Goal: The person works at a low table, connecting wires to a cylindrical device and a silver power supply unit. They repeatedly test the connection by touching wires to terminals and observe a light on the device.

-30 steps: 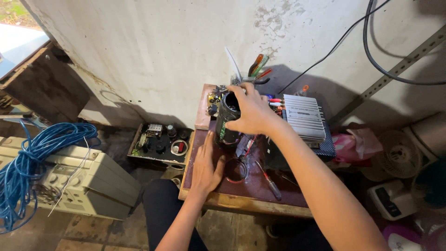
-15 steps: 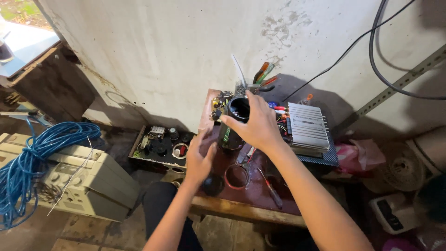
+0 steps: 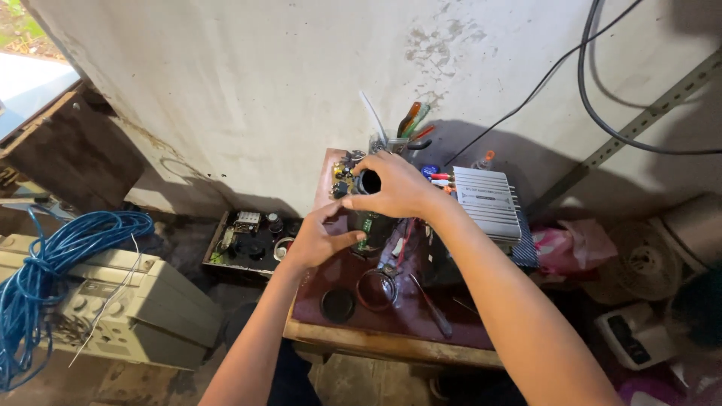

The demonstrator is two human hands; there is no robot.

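Green circuit board (image 3: 366, 222) stands upright beside a ribbed silver amplifier (image 3: 487, 201); right hand (image 3: 395, 186) grips its black cylinder (image 3: 368, 182), left hand (image 3: 316, 239) pinches its edge.

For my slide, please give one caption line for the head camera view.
Both hands, right hand above left hand, hold a green circuit board over a small wooden table beside a silver amplifier.

Lighting is even and moderately bright across the pale wall (image 3: 248, 90), with daylight entering at the upper left corner, where the frame is washed out. A soft, broad shadow falls on the wall behind the desk (image 3: 376, 338), towards the right. The lower corners are dim. Focus is sharp at centre; wide-angle distortion bends the edges. No glare or motion blur noted.
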